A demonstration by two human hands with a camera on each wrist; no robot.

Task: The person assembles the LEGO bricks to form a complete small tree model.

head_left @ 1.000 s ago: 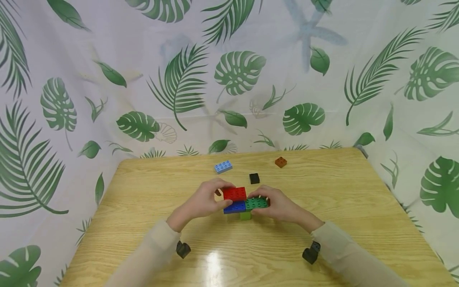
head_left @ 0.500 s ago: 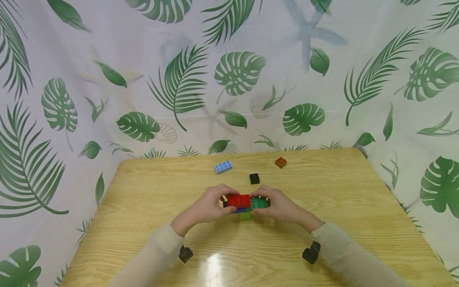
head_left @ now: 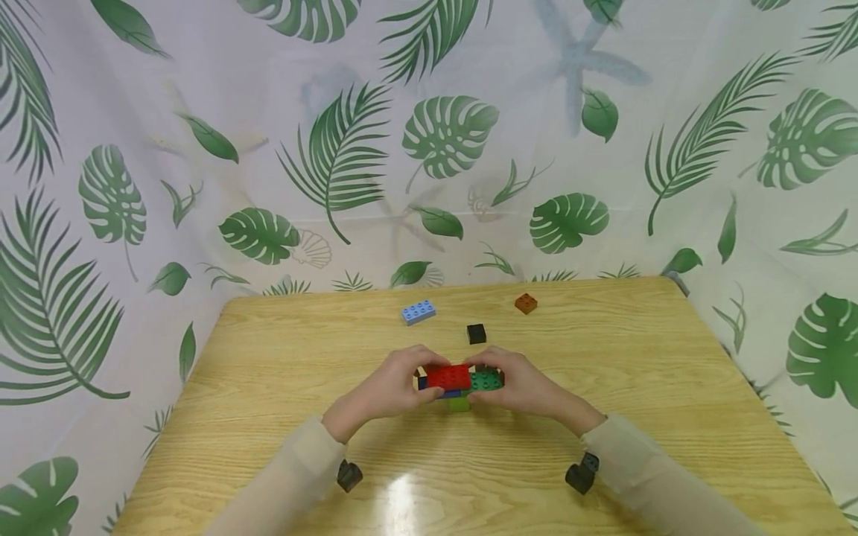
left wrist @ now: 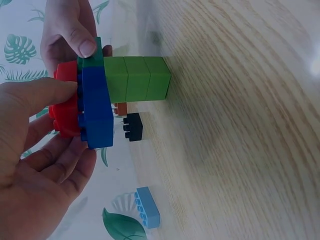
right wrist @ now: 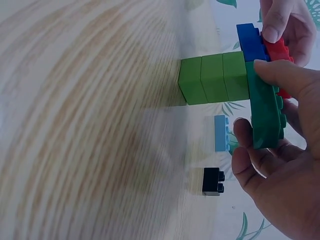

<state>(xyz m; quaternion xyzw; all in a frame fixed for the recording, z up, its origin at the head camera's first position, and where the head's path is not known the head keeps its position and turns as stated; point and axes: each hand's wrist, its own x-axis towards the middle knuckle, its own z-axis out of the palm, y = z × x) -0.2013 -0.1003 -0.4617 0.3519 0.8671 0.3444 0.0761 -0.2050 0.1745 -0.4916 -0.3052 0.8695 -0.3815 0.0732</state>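
My left hand (head_left: 395,383) pinches a red brick (head_left: 447,377) between thumb and fingers. The red brick lies over a blue brick (left wrist: 97,110) and reaches onto the near end of a dark green brick (right wrist: 265,110). Blue studs show beside the red brick in the left wrist view; I cannot tell whether it is pressed fully down. My right hand (head_left: 523,383) grips the green brick, thumb on one side and fingers on the other. Blue and green sit end to end on top of an upright column of light green bricks (right wrist: 212,77), which stands on the table.
On the wooden table (head_left: 268,357), a light blue brick (head_left: 418,313), a small black brick (head_left: 476,333) and a small brown brick (head_left: 526,303) lie beyond the hands. A leaf-patterned cloth (head_left: 362,268) hangs behind the table's far edge.
My left hand has shifted the red brick right and slightly nearer, from above the blue brick to across the blue-green join, then nearly stopped. The right hand has stayed on the green brick.
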